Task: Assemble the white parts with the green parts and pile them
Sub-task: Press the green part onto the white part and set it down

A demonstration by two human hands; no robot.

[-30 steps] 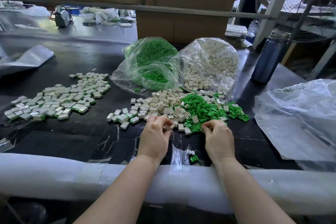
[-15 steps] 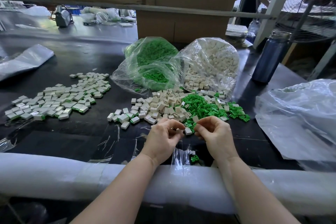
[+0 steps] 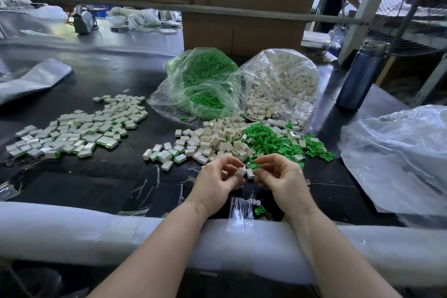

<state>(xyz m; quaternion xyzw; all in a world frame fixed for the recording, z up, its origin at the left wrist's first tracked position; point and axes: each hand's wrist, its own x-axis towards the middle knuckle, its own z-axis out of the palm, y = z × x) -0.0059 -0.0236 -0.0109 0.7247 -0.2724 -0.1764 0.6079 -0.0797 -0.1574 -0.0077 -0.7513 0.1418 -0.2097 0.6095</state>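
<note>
The left hand is raised a little above the table, palm turned inward, its fingers curled and pinching a white part between thumb and fingertips. The right hand faces it, just beside, fingers curled as well and pinching a green part at the fingertips; the two parts are close together but whether they touch is unclear. Another white piece sits just below between the hands, and whether a finger holds it cannot be told. Directly beyond the hands lies a loose heap of white parts, and touching its right side a heap of green parts, with a few white ones scattered through the green. At the near left edge of the white heap a few joined pieces show green at their ends. Behind the heaps stand two open clear bags, the green bag on the left and the white bag on the right, touching each other. Well to the left of the hands, a wide flat pile of finished pieces spreads over the dark table. A stray green piece and a white one lie under the right wrist near the padded edge, on which both forearms rest. To the right are a big plastic bag and, farther back, a blue bottle.
</note>
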